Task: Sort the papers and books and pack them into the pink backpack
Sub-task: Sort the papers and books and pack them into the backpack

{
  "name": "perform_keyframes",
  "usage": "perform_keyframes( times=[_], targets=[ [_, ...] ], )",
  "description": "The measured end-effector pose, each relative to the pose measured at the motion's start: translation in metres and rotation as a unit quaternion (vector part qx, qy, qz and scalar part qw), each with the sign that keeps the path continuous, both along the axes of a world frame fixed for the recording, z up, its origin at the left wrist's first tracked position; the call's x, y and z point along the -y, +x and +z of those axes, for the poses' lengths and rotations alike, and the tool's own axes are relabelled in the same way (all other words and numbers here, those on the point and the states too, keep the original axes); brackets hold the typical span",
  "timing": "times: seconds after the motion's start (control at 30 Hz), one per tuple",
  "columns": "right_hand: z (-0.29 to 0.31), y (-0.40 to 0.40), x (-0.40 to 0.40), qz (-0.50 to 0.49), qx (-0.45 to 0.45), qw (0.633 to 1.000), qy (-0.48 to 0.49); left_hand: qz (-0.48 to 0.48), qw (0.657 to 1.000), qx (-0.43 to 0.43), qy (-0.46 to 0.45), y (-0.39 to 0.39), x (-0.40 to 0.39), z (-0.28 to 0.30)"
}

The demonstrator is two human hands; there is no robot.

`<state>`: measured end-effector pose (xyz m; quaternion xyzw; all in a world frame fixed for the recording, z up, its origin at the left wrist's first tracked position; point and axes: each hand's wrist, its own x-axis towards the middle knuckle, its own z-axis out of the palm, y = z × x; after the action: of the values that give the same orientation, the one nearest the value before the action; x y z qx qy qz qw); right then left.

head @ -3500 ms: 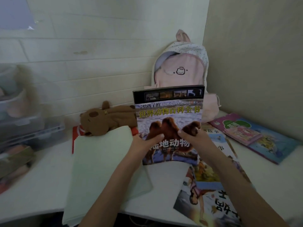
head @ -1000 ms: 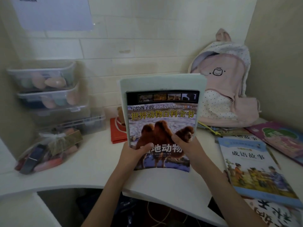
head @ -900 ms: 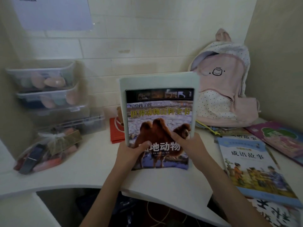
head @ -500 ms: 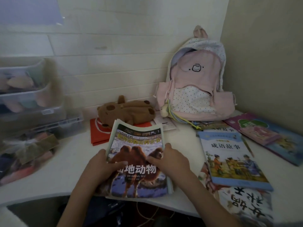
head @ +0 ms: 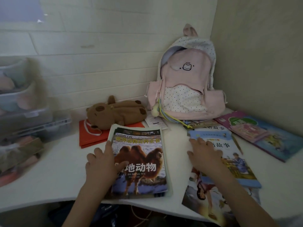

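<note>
On white desk (head: 54, 169) | corner of brick wall (head: 98, 66) | pink backpack (head: 185, 82)

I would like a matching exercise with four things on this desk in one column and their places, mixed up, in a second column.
Things:
1. camel book
2. pink backpack
3. brown plush toy
4. blue storybook

Places:
A. in the corner, upright against the wall
B. under the right hand
C. on the red folder
D. flat under the left hand

Pairs: 1-D, 2-A, 3-C, 4-B
</note>
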<state>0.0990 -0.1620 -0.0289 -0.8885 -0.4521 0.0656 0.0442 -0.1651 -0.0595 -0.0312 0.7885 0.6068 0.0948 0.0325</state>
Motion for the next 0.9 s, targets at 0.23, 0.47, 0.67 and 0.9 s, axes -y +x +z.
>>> perform_keyframes(
  times=[0.23, 0.47, 0.67, 0.9],
  targets=[
    [0.01, 0.02, -0.001, 0.031, -0.004, 0.999, -0.025, -0.18, 0.983, -0.044, 0.003, 0.063, -0.001, 0.017],
    [0.003, 0.028, 0.0, -0.008, 0.028, 1.0, -0.008, -0.35, 0.936, -0.015, -0.027, 0.163, -0.004, 0.006],
    [0.0, 0.054, 0.014, -0.012, 0.032, 0.998, 0.051, -0.3, 0.888, 0.279, -0.211, 0.228, -0.004, 0.004],
    [-0.015, 0.073, 0.038, 0.02, 0.028, 0.993, 0.112, -0.157, 0.791, 0.469, -0.361, 0.257, -0.036, 0.008]
  ],
)
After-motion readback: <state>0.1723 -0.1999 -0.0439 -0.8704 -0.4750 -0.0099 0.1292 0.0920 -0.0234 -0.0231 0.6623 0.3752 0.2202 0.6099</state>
